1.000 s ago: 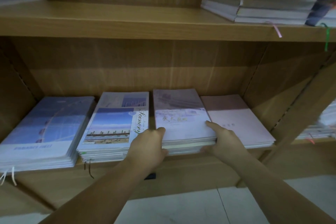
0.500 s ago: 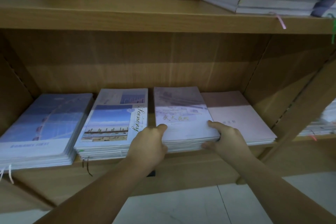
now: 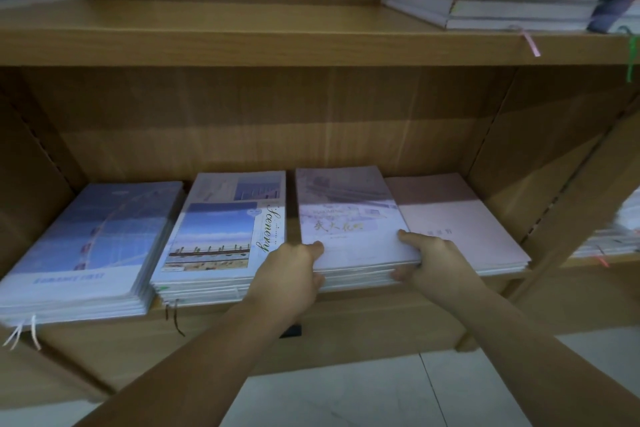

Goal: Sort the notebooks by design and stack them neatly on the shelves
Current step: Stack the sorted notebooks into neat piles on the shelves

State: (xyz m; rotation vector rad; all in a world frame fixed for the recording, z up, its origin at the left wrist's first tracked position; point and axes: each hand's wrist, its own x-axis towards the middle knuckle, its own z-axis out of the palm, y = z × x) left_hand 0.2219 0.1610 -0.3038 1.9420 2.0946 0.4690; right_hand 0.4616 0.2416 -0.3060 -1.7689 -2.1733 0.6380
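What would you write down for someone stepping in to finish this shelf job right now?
Left hand: grips the near left corner of the lilac notebook stack, thumb on top.
Right hand: grips its near right corner, thumb on top.
Lower shelf, left to right: blue stack, Scenery stack, lilac notebook stack, pink stack, one design each.
Done: four sorted stacks lie flat on the lower shelf.
Left: probably squaring up the lilac stack, then sorting the uneven pile on the upper shelf, at the right.
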